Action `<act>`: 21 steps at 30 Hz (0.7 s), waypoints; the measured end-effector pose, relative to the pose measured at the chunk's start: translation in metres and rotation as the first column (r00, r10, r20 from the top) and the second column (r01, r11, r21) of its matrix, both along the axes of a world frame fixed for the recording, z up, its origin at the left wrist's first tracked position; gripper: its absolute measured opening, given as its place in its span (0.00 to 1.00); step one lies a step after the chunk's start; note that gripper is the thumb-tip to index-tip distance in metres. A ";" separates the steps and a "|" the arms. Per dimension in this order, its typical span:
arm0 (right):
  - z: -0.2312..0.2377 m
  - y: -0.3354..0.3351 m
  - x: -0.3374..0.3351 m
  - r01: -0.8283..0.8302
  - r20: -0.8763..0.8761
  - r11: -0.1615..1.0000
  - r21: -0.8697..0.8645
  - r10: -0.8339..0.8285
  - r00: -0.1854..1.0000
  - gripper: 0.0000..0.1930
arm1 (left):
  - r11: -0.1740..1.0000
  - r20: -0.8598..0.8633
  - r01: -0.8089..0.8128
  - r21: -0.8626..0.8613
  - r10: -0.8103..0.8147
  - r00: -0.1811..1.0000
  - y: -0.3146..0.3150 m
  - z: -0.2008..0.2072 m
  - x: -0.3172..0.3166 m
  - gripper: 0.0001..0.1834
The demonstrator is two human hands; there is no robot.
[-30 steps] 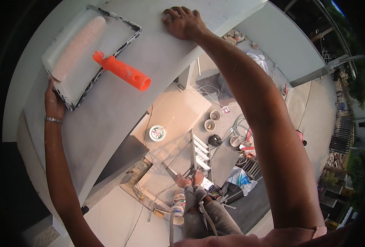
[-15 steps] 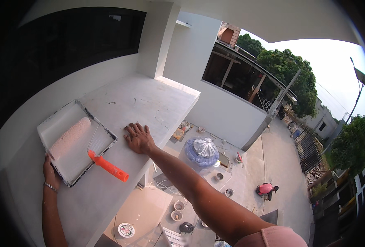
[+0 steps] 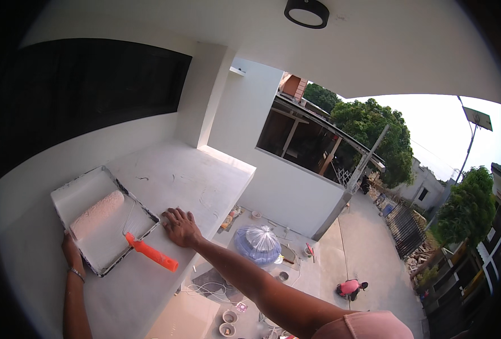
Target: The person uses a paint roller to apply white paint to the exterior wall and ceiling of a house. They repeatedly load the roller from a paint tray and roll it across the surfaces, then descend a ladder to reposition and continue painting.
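A paint tray with a dark, paint-smeared rim lies on the grey-white ledge at the left. Across it rests a paint roller with a fluffy pale pink sleeve, its orange handle sticking out over the right rim. My left hand, with a bracelet at the wrist, grips the tray's near left edge; its fingers are partly hidden by the tray. My right hand lies flat on the ledge just right of the tray, fingers spread and holding nothing.
The ledge ends at a drop. Below are a plastic-covered blue bundle, several buckets and loose cable. A person crouches on the pavement. A dark window lies behind; a round lamp hangs overhead.
My view has tilted upward, so the ceiling lamp now shows and the scene sits lower. Both hands keep their places at the tray and on the ledge.
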State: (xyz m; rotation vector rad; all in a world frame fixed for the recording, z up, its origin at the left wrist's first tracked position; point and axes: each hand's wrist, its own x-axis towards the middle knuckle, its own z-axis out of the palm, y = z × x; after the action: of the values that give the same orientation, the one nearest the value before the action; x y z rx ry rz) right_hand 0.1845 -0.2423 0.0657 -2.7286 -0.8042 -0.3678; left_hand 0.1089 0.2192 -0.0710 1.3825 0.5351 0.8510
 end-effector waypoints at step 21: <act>0.010 0.003 -0.012 -0.042 -0.012 0.997 0.059 0.042 0.999 0.21 | 0.856 -0.308 0.002 0.517 0.183 0.934 -0.048 0.006 -0.023 0.36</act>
State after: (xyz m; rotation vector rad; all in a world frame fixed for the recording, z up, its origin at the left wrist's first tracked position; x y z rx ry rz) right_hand 0.1729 -0.2393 0.0755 -2.6530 -0.8326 -0.3580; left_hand 0.0858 0.1708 -0.0655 2.0379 0.6803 0.8653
